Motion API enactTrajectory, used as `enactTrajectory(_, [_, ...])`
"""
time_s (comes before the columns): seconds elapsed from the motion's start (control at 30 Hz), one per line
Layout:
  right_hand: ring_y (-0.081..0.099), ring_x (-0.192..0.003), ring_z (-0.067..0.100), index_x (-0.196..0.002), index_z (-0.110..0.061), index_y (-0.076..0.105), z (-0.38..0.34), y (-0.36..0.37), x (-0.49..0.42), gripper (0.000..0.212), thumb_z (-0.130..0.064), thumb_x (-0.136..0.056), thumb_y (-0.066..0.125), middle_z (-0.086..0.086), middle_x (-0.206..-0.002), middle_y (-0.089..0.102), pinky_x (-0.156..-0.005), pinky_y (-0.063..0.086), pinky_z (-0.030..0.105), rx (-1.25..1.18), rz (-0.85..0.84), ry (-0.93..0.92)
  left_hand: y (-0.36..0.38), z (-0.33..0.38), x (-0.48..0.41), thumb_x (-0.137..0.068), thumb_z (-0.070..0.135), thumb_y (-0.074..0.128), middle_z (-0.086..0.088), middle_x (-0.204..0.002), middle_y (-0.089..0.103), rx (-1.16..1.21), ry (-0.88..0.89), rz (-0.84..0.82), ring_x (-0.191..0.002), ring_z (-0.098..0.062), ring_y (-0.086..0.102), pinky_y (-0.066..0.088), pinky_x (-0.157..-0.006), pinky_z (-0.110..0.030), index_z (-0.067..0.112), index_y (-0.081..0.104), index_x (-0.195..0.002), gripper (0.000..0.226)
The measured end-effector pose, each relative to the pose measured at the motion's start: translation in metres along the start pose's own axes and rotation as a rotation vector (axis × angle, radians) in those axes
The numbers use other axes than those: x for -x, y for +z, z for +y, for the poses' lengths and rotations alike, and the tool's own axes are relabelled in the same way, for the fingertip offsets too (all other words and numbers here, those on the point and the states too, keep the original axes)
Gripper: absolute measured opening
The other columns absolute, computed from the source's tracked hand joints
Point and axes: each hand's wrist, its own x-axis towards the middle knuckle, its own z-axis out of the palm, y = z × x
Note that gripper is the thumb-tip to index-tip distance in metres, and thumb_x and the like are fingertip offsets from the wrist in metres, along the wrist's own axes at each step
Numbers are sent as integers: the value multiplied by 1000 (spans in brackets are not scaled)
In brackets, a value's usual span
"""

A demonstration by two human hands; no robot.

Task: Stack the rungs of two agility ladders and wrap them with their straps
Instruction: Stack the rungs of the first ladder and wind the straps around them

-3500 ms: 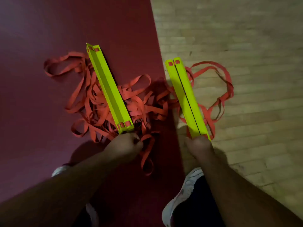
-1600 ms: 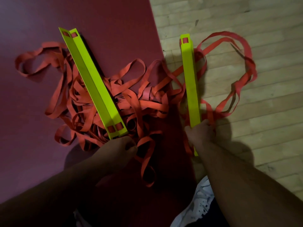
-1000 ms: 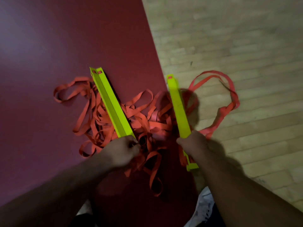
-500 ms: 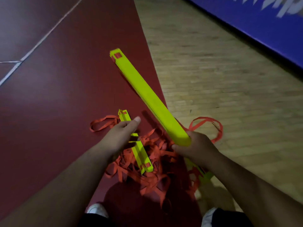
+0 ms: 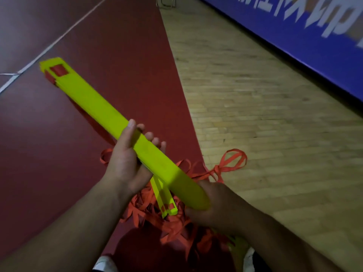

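Head view: left hand [image 5: 125, 163] and right hand [image 5: 214, 211] wrap their fingers round a raised stack of yellow rungs [image 5: 94, 103] above a second stack [image 5: 166, 201] lying on orange straps [image 5: 233, 161] at the edge of the red floor [image 5: 127, 55]; white writing on the blue banner [image 5: 294, 36] unreadable.

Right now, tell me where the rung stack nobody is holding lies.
Head view, low centre: the loose stack lies on the orange straps over the red floor, beneath the held stack, between the left hand and right hand.

Left hand [image 5: 125, 163] released floor stack [image 5: 166, 201], now grips lifted stack [image 5: 94, 103].
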Motion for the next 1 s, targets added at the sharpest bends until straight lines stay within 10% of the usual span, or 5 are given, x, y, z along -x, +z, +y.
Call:
enactTrajectory(0.2, [63,-88,17,-113,-36,46,9,-10,-29,55,-59,-71,71,-8,-99,62,-72,53,37,175,131,51,13,-21,-27,-85,60,53,5,-70,67,-110,99,113,-68,-11,70,55,-80,-37,25,53,-88,36])
enactTrajectory(0.47, [53,-57,14,-69,-32,44,43,-59,-50,34,-56,-52,60,-11,-62,48,-46,28,23,282,328,194,-6,-39,-43,-83,73,24,12,-110,72,-559,-123,-98,-102,-9,64,49,-85,-32,28,58,-122,68])
enactTrajectory(0.63, [45,-54,-2,-65,-35,46,24,-90,-59,25,-51,-52,59,-10,-62,50,-45,29,22,182,339,173,-39,-87,-29,-96,-2,51,-3,-100,62,-1396,-300,-257,-75,-12,55,45,-63,-22,14,58,-115,26])
enactTrajectory(0.8, [51,-47,-5,-60,-22,51,-23,-123,-66,26,-36,-70,71,-5,-52,50,-41,34,13,185,372,41,-25,-145,-8,-71,34,87,-5,-150,35,-1718,47,-616,-139,-17,32,19,-110,-10,12,31,-152,100])
enactTrajectory(1.0, [59,-56,8,-65,-19,57,-46,-145,-55,21,-33,-73,71,-16,-50,59,-42,37,19,87,455,20,-17,-153,-6,-89,26,57,6,-85,59,-1449,173,-561,-78,-6,53,46,-74,-33,13,60,-91,13])
